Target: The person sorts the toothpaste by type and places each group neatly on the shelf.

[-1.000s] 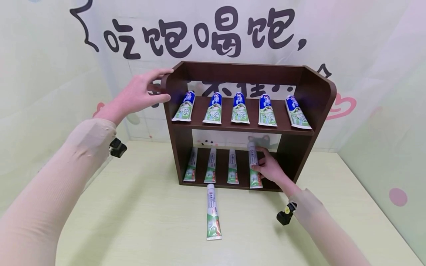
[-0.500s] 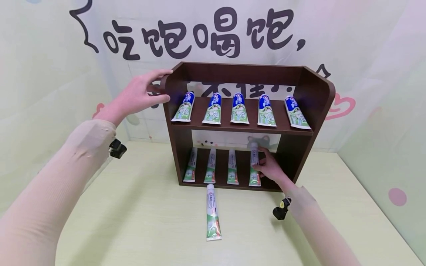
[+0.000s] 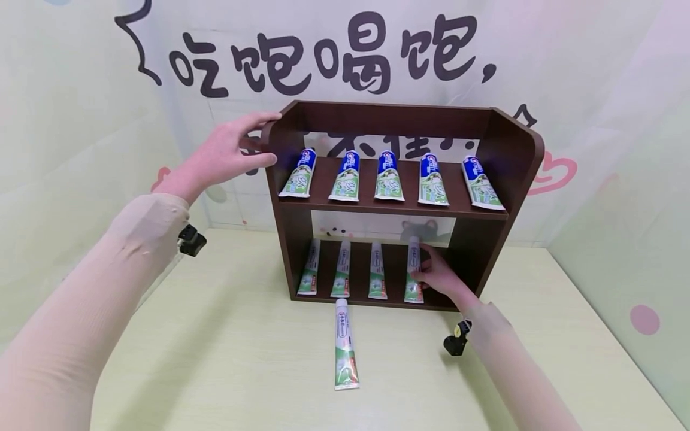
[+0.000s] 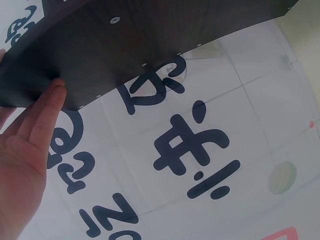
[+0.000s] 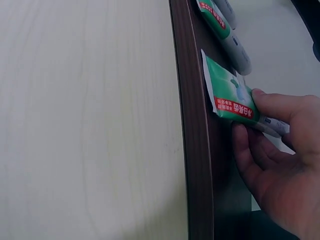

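Observation:
In the head view, my left hand (image 3: 223,149) touches the upper left side of the dark brown two-tier shelf (image 3: 396,209). Its fingers (image 4: 47,112) lie fairly straight against the outer panel in the left wrist view. At the right of the lower tier, my right hand (image 3: 439,272) pinches a white-and-green toothpaste tube (image 5: 230,90) between thumb and fingers, its flat end near the front edge. Left of it on the same tier lie three similar tubes, including the nearest toothpaste tube (image 3: 377,272). Another toothpaste tube (image 3: 345,347) lies on the table in front.
The upper tier carries a row of several blue-and-green toothpaste tubes (image 3: 388,176). The shelf stands on a pale wooden table (image 3: 242,359), close to a printed wall sheet (image 3: 162,120) with large black characters.
My right hand has shifted the tube slightly right and back, so its flat end now sits within the shelf's front edge. The left hand has stayed in place.

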A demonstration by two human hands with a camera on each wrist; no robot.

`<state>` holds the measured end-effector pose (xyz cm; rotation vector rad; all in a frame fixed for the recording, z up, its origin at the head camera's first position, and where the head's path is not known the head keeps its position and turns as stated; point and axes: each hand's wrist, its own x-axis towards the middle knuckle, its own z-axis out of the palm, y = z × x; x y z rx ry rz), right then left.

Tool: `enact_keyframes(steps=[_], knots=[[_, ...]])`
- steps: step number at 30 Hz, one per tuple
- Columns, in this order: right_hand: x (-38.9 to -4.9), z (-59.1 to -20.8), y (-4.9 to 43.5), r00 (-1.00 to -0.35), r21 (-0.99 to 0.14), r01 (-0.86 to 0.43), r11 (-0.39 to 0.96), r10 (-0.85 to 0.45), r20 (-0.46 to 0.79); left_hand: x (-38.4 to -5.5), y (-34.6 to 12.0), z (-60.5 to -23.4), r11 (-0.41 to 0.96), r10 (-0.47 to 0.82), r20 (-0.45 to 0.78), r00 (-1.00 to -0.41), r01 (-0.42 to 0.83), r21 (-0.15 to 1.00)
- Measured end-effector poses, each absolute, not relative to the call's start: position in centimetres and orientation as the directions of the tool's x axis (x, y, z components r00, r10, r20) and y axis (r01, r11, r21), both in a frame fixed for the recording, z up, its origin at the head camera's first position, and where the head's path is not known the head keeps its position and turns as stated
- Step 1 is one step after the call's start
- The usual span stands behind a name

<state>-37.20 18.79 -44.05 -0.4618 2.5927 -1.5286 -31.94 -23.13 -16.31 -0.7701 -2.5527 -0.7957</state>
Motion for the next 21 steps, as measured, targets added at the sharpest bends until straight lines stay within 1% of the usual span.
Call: enact_keyframes(steps=[5, 16, 21], knots=[[-37.36, -44.52, 19.17, -0.937, -0.861, -0.234, 0.452, -0.341, 0.075, -31.97, -23.13, -16.35, 0.695, 0.390, 0.477, -0.788, 0.592, 0.408], [-37.29, -44.64, 19.55, -0.914, -0.863, -0.240, 0.446, -0.403, 0.046, -32.00, -23.10, -16.28, 0.696, 0.396, 0.469, -0.790, 0.591, 0.409], [-37.28, -44.60, 19.44, -0.911, -0.866, -0.230, 0.444, -0.410, 0.032, -31.97, -23.14, -16.29, 0.696, 0.393, 0.471, -0.790, 0.590, 0.409]])
